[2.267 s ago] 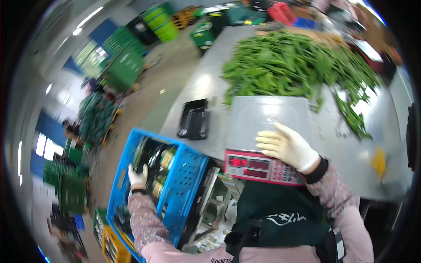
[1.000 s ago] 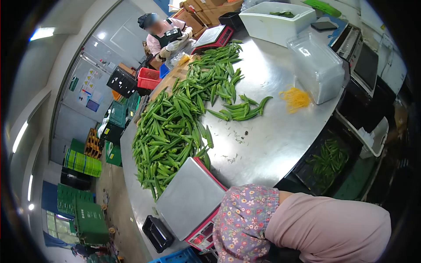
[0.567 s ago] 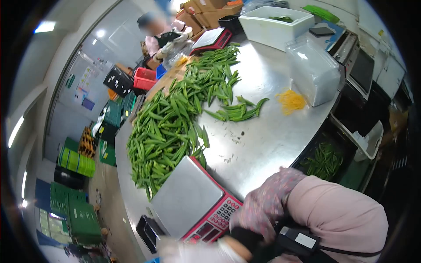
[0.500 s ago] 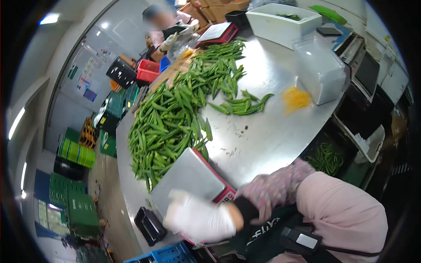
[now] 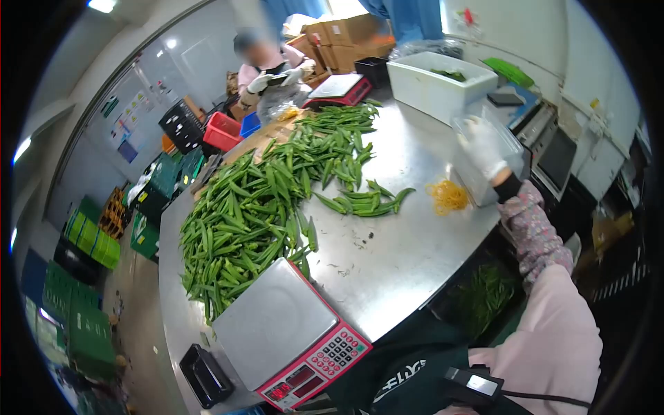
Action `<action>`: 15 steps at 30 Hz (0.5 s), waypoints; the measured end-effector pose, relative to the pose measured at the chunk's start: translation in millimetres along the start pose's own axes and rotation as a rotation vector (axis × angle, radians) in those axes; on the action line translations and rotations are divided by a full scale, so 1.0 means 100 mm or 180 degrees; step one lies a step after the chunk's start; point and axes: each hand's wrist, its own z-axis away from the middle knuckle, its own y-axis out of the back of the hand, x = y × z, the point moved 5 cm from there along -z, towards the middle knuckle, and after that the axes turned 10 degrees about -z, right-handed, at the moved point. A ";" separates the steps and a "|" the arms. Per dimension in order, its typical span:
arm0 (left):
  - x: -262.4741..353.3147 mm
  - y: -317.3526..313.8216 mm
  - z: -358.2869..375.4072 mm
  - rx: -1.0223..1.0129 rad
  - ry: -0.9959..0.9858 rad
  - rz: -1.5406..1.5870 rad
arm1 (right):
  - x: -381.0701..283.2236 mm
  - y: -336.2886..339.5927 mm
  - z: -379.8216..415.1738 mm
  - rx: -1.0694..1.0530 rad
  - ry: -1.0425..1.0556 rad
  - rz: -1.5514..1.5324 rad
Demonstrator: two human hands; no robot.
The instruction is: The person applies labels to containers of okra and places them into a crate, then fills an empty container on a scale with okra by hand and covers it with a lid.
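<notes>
Shiny silver metal bench (image 5: 415, 242) carrying heaped slender green okra pods (image 5: 242, 221), a red-and-grey square scale (image 5: 277, 325), a rectangular black plastic tray (image 5: 205, 379), tangled yellow strands (image 5: 448, 198), clear plastic boxes (image 5: 477, 181), a white rectangular tub (image 5: 434, 88).

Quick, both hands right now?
Left hand: not in view.
Right hand: at the clear plastic containers; can't tell if it grips one.
</notes>
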 end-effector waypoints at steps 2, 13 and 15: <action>0.03 -0.06 -0.01 -0.0016 -0.0297 -0.0343 | 0.33 -0.08 0.04 -0.0292 -0.0164 0.0155; -0.82 -0.25 -0.03 -0.0587 0.0514 -0.0244 | 1.06 -0.44 0.56 -0.1491 -0.0139 0.0516; -0.89 -0.56 -0.19 -0.0655 0.0027 -0.0744 | 1.11 -0.47 0.53 -0.1663 -0.0351 0.0333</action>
